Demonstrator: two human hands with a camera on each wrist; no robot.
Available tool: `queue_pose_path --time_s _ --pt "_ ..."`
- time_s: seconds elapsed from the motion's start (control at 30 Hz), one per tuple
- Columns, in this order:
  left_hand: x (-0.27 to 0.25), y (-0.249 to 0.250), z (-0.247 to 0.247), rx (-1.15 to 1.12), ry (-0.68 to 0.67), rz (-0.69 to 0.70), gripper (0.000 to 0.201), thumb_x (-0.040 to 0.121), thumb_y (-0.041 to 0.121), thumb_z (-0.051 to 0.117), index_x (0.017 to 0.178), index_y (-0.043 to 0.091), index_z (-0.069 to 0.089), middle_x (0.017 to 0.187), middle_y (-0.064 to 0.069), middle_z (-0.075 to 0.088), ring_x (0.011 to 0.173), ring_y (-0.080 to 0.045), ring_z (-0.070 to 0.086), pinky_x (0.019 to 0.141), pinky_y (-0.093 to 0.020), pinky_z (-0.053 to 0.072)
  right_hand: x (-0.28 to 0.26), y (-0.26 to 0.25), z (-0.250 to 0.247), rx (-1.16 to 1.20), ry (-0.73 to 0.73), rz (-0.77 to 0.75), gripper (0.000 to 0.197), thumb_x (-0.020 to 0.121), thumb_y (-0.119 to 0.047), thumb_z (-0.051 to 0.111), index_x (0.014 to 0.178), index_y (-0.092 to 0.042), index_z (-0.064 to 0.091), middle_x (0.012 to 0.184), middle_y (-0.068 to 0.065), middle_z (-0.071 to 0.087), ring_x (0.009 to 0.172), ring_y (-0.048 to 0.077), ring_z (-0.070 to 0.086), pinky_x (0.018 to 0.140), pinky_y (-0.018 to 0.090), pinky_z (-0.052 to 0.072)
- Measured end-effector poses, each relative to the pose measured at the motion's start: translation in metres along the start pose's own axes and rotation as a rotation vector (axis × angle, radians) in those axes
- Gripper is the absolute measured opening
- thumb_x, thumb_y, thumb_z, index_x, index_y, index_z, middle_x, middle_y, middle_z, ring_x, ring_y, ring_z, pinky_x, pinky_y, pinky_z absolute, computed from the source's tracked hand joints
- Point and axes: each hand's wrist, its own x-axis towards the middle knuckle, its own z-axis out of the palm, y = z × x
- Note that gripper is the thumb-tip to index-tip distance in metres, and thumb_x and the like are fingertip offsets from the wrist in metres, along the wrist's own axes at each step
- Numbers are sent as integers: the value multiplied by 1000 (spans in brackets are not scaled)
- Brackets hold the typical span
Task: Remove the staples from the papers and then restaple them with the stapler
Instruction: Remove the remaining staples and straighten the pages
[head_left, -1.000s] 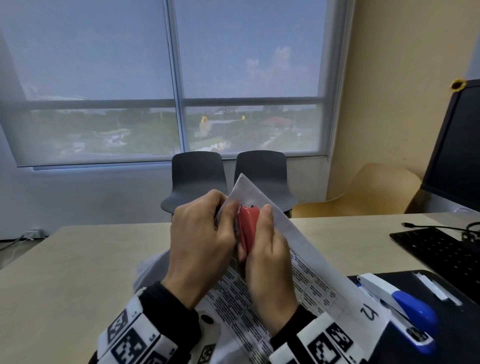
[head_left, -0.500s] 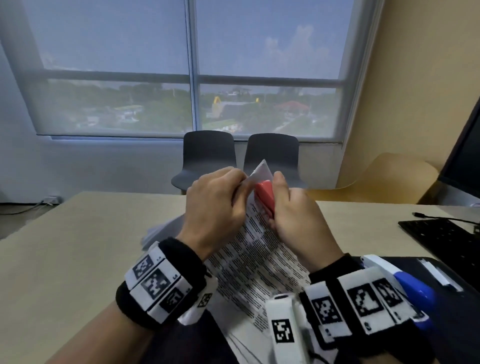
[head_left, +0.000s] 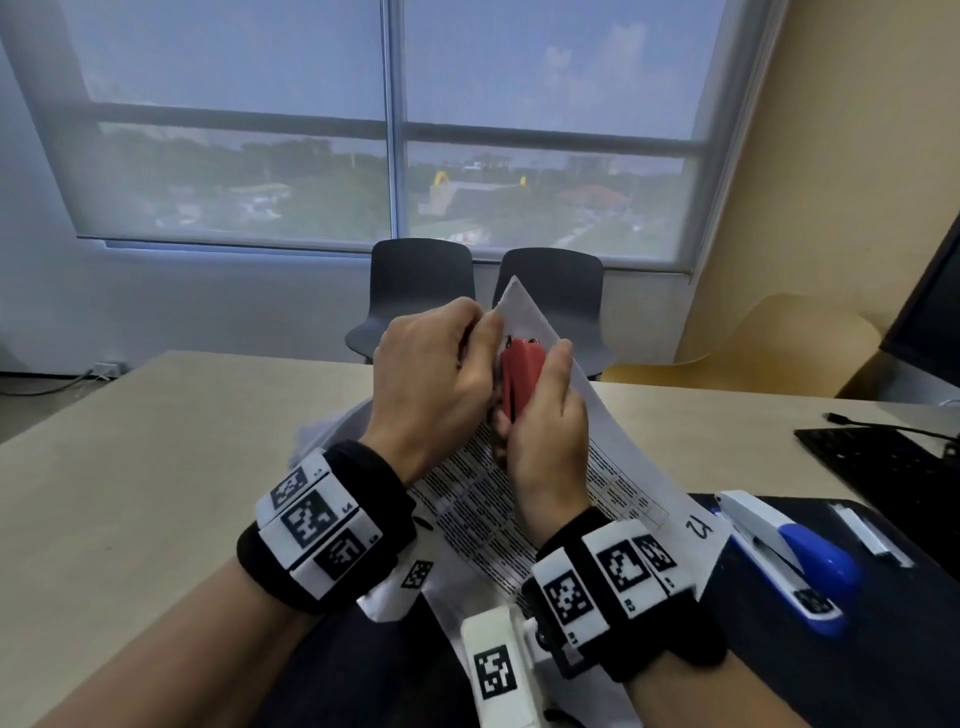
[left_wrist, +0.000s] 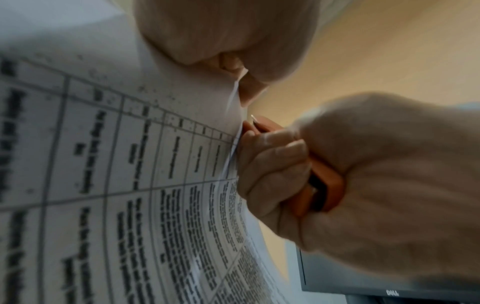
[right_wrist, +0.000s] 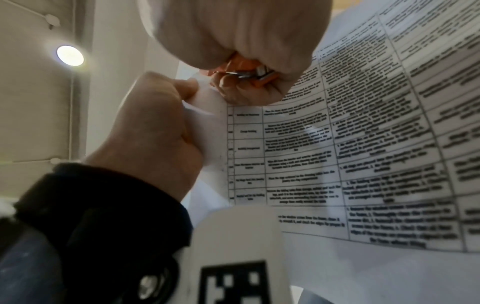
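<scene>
I hold a sheaf of printed papers (head_left: 540, 499) raised above the desk, one corner pointing up. My left hand (head_left: 441, 374) pinches that corner (right_wrist: 205, 98) between thumb and fingers. My right hand (head_left: 545, 415) grips a red staple remover (head_left: 519, 379) and holds it against the papers just below the corner. In the left wrist view the staple remover (left_wrist: 319, 181) sits in the right fist, its metal tip at the paper's edge. The staple itself is hidden. A blue and white stapler (head_left: 784, 556) lies on the black mat to the right.
The beige desk (head_left: 130, 493) carries a black mat (head_left: 857, 675), a keyboard (head_left: 893, 467) and a monitor (head_left: 930, 312) at the right. More white paper (head_left: 322, 436) lies behind my left wrist. Two dark chairs (head_left: 421, 291) stand beyond the far edge.
The papers' corner stands taller above my hands than half a second ago, and the red staple remover has turned more upright against it. Both grips are unchanged.
</scene>
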Motion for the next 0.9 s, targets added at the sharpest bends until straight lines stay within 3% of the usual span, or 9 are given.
queue_pose_path --time_s 0.13,0.23,0.3,0.37,0.43,0.53,0.63,0.7,0.9 --pt "2 2 -3 3 16 -38 43 100 31 49 64 8 55 49 8 43 47 -16 41 49 -33 31 -2 -3 2 -45 -4 -36 54 71 -82 27 77 -33 51 61 -21 61 63 2 54 72 32 47" --pt "4 3 -4 1 21 -52 42 100 32 49 67 9 60 51 7 48 48 -15 43 50 -32 32 -4 -8 2 -133 -61 -37 79 68 -88 22 95 -21 54 71 1 61 70 24 57 76 49 54" --pt "5 5 -5 9 18 -50 39 101 33 50 74 10 66 55 5 56 52 -16 50 53 -32 36 -7 -11 2 -180 -10 -194 66 85 -64 40 103 -6 64 72 6 61 70 29 59 77 53 56" --pt "5 5 -7 26 -1 -47 38 101 33 50 74 10 66 55 7 55 51 -13 48 53 -27 33 -7 -15 1 -228 -39 -190 41 85 -23 72 110 7 64 74 16 67 62 32 62 62 33 54" --pt "5 5 -8 50 -12 -46 38 102 31 51 71 13 60 54 10 49 49 -11 45 52 -22 28 -7 -13 0 -334 33 -266 13 91 -9 67 101 0 68 64 11 66 52 26 61 53 16 30" --pt "6 6 -9 87 18 -49 36 101 30 52 67 18 51 52 14 43 47 -8 42 51 -19 25 -10 -19 -1 -439 101 -365 43 106 -33 35 79 -15 64 49 -12 44 44 3 45 47 13 27" --pt "4 7 -7 64 55 -29 36 101 28 51 68 14 52 52 14 43 46 -8 41 49 -22 26 -7 -20 -3 -365 104 -354 46 105 -39 35 86 -10 65 56 -17 44 57 -3 53 63 7 44" --pt "3 6 -5 59 58 -15 37 100 29 49 69 10 54 53 9 46 46 -10 42 49 -27 29 -4 -20 1 -208 50 -171 58 94 -58 31 87 -11 65 68 -5 55 71 13 57 77 39 54" --pt "2 3 -4 92 47 42 35 99 28 50 68 11 51 53 9 45 45 -9 42 48 -26 30 -10 -34 -1 172 -70 254 68 97 -66 28 71 -12 60 47 2 41 39 13 35 39 22 29"
